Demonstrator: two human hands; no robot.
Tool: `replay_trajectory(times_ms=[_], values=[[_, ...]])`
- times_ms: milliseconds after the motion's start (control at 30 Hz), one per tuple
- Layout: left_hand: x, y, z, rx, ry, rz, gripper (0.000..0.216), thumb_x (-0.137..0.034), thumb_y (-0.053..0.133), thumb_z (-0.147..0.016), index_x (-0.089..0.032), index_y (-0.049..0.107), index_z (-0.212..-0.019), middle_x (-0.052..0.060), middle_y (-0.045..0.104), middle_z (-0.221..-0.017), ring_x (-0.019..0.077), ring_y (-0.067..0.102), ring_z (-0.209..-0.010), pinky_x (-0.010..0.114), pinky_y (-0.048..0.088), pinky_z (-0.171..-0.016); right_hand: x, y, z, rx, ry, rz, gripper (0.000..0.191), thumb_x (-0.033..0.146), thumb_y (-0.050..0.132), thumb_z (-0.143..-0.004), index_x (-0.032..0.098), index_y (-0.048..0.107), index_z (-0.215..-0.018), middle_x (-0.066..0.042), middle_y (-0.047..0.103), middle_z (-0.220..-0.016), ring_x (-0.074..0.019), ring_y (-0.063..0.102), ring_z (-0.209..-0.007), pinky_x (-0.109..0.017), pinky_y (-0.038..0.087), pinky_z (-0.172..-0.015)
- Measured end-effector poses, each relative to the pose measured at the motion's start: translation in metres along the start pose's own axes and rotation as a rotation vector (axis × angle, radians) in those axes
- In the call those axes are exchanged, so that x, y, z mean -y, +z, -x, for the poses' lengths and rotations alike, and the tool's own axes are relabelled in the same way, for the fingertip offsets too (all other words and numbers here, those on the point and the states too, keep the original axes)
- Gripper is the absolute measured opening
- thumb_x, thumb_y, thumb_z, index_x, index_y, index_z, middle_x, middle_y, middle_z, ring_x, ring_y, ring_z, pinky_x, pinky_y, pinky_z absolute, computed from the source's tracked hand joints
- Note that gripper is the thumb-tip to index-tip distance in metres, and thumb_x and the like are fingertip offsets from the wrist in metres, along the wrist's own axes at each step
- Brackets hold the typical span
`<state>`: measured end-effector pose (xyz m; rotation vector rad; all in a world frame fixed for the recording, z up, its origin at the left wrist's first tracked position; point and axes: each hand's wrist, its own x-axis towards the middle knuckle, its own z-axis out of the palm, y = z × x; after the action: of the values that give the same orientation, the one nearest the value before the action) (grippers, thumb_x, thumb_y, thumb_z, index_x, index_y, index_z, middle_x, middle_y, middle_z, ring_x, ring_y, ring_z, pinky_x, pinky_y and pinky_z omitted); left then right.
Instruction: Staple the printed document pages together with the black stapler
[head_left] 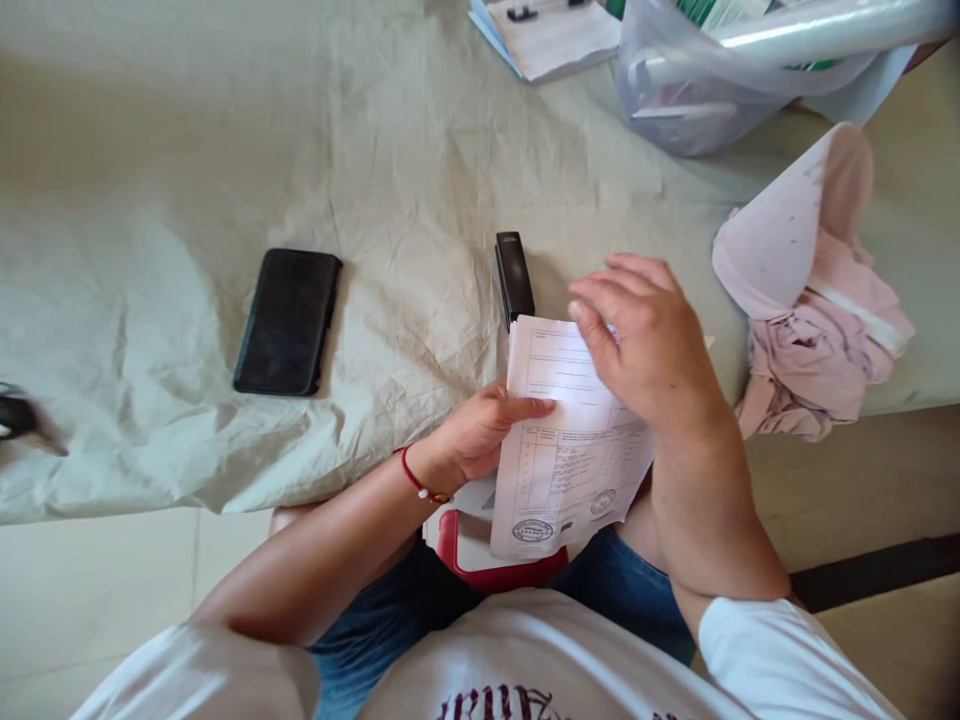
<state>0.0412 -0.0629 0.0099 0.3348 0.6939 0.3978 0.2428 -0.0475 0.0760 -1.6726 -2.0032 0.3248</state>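
My left hand grips the left edge of a printed, stamped document, its thumb on the top face and its other fingers mostly hidden underneath. The paper hangs partly over the table's front edge, above my lap. Over the document's upper right corner is my right hand, fingers stretched out and apart with nothing held; whether it touches the sheet I cannot tell. Just beyond the paper's top edge lies a black stapler, its near end close to the sheets.
On the cloth-covered table, a black phone lies to the left. Crumpled pink cloth lies at the right. A translucent plastic bag and clipped papers are at the back. A dark object sits at the far left.
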Motion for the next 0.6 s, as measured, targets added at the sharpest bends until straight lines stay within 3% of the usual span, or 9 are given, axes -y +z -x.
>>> replay_trajectory(times_ms=[133, 267, 433, 600], values=[[0.000, 0.005, -0.002, -0.034, -0.007, 0.032, 0.039, -0.019, 0.095, -0.074, -0.014, 0.083, -0.110, 0.013, 0.088, -0.104, 0.0287, 0.083, -0.092, 0.046, 0.065, -0.095, 0.004, 0.014, 0.005, 0.165, -0.040, 0.067, 0.034, 0.020, 0.050, -0.110, 0.022, 0.083, -0.112, -0.013, 0.083, -0.110, -0.0379, 0.067, -0.136, -0.061, 0.048, -0.121], [0.000, 0.012, 0.001, -0.061, -0.012, 0.057, 0.034, -0.023, 0.096, -0.078, -0.013, 0.082, -0.107, 0.011, 0.086, -0.098, 0.0235, 0.080, -0.086, 0.040, 0.063, -0.088, 0.000, 0.015, 0.008, 0.222, -0.054, 0.083, 0.035, 0.017, 0.048, -0.109, 0.022, 0.083, -0.104, -0.011, 0.081, -0.101, -0.0338, 0.071, -0.123, -0.053, 0.053, -0.111], [0.006, 0.013, 0.001, -0.083, -0.005, 0.031, 0.041, -0.038, 0.099, -0.081, -0.013, 0.081, -0.107, 0.013, 0.086, -0.101, 0.0244, 0.080, -0.088, 0.042, 0.062, -0.090, 0.002, 0.017, 0.006, 0.271, -0.056, 0.092, 0.034, 0.016, 0.049, -0.107, 0.022, 0.082, -0.100, -0.010, 0.078, -0.092, -0.0309, 0.072, -0.103, -0.047, 0.055, -0.098], [0.013, 0.009, -0.002, -0.075, 0.069, -0.094, 0.048, -0.054, 0.096, -0.081, -0.014, 0.081, -0.102, 0.013, 0.085, -0.099, 0.0264, 0.080, -0.091, 0.041, 0.061, -0.089, 0.003, 0.016, 0.005, 0.302, -0.054, 0.019, 0.035, 0.020, 0.048, -0.109, 0.023, 0.083, -0.106, -0.009, 0.082, -0.100, -0.0300, 0.073, -0.103, -0.046, 0.056, -0.096]])
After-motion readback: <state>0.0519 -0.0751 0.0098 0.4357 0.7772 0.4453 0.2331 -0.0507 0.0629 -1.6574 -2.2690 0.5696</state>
